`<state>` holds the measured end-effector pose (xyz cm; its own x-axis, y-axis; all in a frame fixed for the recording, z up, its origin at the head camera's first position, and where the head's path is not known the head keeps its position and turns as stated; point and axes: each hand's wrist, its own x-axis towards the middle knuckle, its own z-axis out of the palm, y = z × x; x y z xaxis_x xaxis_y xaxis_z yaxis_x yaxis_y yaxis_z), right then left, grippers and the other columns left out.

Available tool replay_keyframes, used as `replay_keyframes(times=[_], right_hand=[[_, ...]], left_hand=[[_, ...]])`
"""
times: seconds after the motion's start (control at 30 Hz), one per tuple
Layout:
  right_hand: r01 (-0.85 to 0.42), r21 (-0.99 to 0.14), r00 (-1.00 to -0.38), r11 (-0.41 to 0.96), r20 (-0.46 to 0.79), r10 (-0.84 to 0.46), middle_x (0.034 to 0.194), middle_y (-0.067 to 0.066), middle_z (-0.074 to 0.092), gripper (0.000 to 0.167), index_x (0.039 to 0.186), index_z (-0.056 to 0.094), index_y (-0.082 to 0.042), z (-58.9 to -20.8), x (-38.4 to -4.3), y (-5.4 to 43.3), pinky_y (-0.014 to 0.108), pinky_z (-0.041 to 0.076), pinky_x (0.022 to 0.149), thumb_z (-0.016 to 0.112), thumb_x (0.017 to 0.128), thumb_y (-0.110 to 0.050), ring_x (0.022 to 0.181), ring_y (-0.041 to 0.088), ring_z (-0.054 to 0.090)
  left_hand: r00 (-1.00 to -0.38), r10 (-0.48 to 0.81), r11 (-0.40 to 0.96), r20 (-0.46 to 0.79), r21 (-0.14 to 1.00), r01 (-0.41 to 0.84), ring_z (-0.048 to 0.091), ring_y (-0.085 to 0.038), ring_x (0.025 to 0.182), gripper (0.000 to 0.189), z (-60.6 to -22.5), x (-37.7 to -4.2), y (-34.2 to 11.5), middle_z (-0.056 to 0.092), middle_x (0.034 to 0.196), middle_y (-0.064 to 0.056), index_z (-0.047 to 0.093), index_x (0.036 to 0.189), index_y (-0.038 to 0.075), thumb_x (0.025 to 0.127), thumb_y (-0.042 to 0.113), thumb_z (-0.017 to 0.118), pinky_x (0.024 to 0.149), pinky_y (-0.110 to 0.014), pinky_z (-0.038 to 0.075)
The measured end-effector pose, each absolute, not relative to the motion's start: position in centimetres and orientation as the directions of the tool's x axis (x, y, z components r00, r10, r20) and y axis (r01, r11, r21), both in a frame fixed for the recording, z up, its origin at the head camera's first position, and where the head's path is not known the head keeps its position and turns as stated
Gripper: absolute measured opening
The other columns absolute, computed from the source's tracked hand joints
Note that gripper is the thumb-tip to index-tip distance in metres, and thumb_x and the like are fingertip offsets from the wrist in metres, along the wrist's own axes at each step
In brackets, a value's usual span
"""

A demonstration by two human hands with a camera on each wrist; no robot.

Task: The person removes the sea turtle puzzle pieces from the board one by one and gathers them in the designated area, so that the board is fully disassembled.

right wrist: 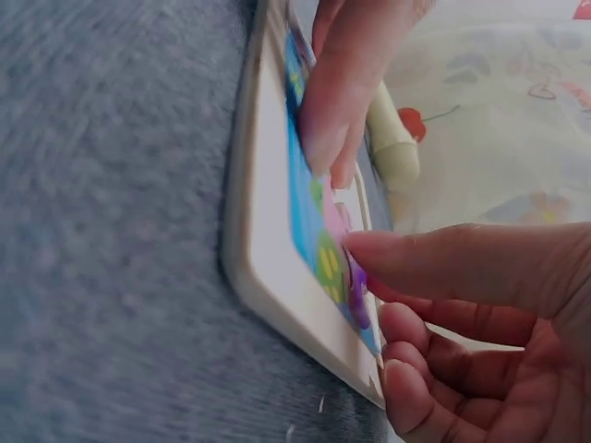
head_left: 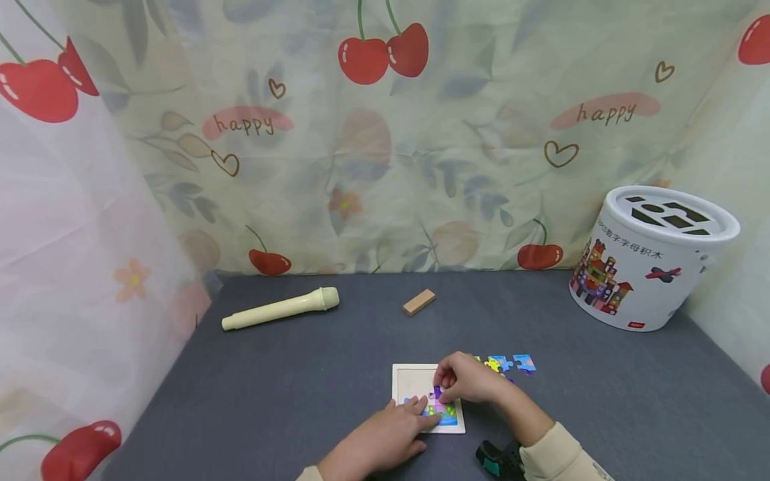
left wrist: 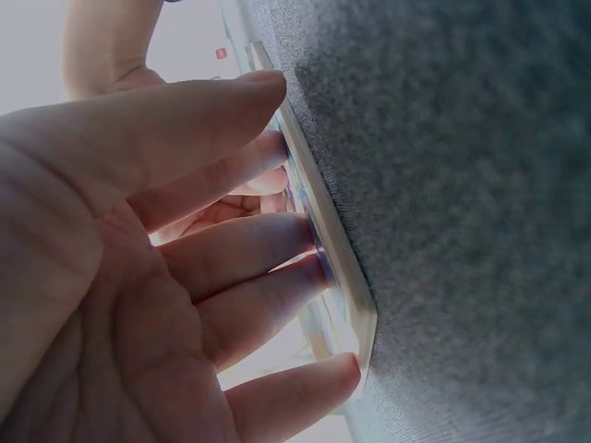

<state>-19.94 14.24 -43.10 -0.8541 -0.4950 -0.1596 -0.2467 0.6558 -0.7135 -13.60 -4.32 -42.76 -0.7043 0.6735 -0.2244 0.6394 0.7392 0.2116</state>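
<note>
A square puzzle tray [head_left: 400,382] with a pale wooden rim lies on the table. Joined pieces [head_left: 448,419] in blue, green and pink fill its near right part. My left hand [head_left: 388,431] rests on the tray with fingers spread, and in the left wrist view its fingertips [left wrist: 314,268] press down on the pieces inside the rim [left wrist: 343,254]. Between thumb and forefinger, my right hand [head_left: 472,379] pinches a purple puzzle piece [head_left: 437,391] right at the edge of the joined pieces. The right wrist view shows that thumb [right wrist: 379,254] against the purple part.
Loose puzzle pieces [head_left: 525,362] lie just beyond the right hand. Farther back are a wooden block [head_left: 418,302] and a cream toy microphone [head_left: 279,312]. A large white block bucket [head_left: 650,260] stands at the back right, before a patterned curtain [head_left: 397,167].
</note>
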Motion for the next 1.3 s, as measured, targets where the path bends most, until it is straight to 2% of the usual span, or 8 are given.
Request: replay_keyframes(times=[0.3,0.5,0.73,1.0,1.3], right_hand=[[-0.243,-0.709,-0.865,0.662,-0.150,-0.478,0.071,0.000,0.054,0.009,0.079,0.064,-0.005,-43.1,-20.0,14.2,0.020,0.043,0.057,0.071,0.076,0.000,0.066,0.012,0.048],[-0.240,-0.744,-0.845,0.624,-0.157,-0.511,0.072,0.000,0.055,0.007,0.083,0.064,-0.004,-43.1,-20.2,14.6,0.020,0.043,0.057,0.066,0.080,0.001,0.066,0.013,0.050],[-0.215,-0.789,-0.837,0.575,-0.155,-0.525,0.071,0.001,0.056,0.006,0.085,0.063,-0.002,-43.5,-20.3,15.3,0.022,0.044,0.053,0.067,0.080,-0.001,0.064,0.013,0.051],[-0.191,-0.842,-0.828,0.505,-0.138,-0.543,0.073,0.002,0.059,0.007,0.089,0.063,0.002,-43.5,-20.6,16.5,0.023,0.052,0.057,0.064,0.084,-0.002,0.064,0.011,0.057],[-0.210,-0.834,-0.829,0.511,-0.124,-0.545,0.078,0.006,0.063,0.009,0.091,0.066,0.001,-42.7,-20.6,19.0,0.026,0.051,0.058,0.063,0.086,-0.007,0.067,0.011,0.056]], left_hand=[[-0.703,0.675,0.738,-0.224,0.207,0.643,0.045,-0.016,0.131,0.043,-42.9,-13.6,-4.4,0.047,0.141,0.000,0.055,0.130,0.029,0.088,0.028,0.063,0.098,-0.047,0.044],[-0.705,0.673,0.740,-0.225,0.206,0.640,0.044,-0.016,0.131,0.043,-43.0,-13.7,-4.4,0.047,0.142,0.000,0.054,0.131,0.030,0.088,0.029,0.063,0.099,-0.047,0.043],[-0.703,0.676,0.737,-0.221,0.210,0.643,0.044,-0.015,0.131,0.044,-42.9,-13.6,-4.3,0.046,0.142,0.000,0.054,0.131,0.030,0.088,0.028,0.063,0.099,-0.046,0.043],[-0.702,0.684,0.729,-0.199,0.203,0.653,0.044,-0.015,0.131,0.043,-42.8,-13.5,-4.4,0.047,0.141,-0.001,0.055,0.131,0.029,0.088,0.028,0.063,0.099,-0.046,0.044],[-0.706,0.682,0.731,-0.190,0.185,0.656,0.044,-0.015,0.131,0.044,-42.9,-13.4,-4.5,0.047,0.141,-0.002,0.054,0.131,0.029,0.088,0.029,0.062,0.099,-0.046,0.043]])
